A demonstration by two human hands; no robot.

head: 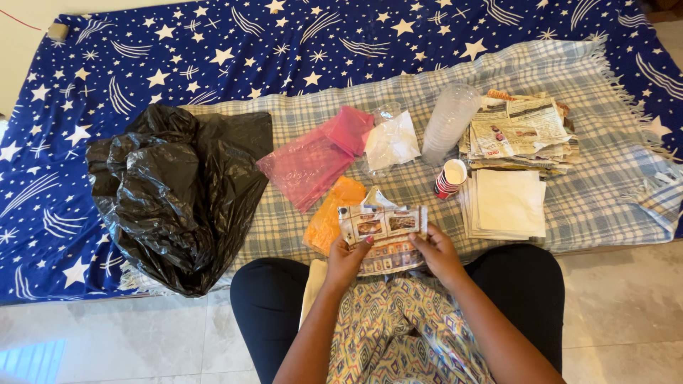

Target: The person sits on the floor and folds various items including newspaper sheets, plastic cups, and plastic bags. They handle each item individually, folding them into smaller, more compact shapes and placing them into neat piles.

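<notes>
My left hand [346, 259] and my right hand [435, 250] both grip a folded piece of printed newspaper [383, 226], held over my lap at the near edge of a checked cloth [590, 192]. The left hand pinches its left side, the right hand its right side. The paper's lower part hangs between my hands. An orange plastic bag [329, 217] lies just left of the paper, and a stack of paper cups [449, 178] lies on its side just beyond my right hand.
A crumpled black plastic bag [178, 192] fills the left. Pink bags [316, 160], a clear bag holding something white [391, 142], a stack of clear plastic cups [449, 121], a newspaper pile [519, 131] and white paper sheets [506, 205] lie on the cloth over a starred blue sheet [213, 50].
</notes>
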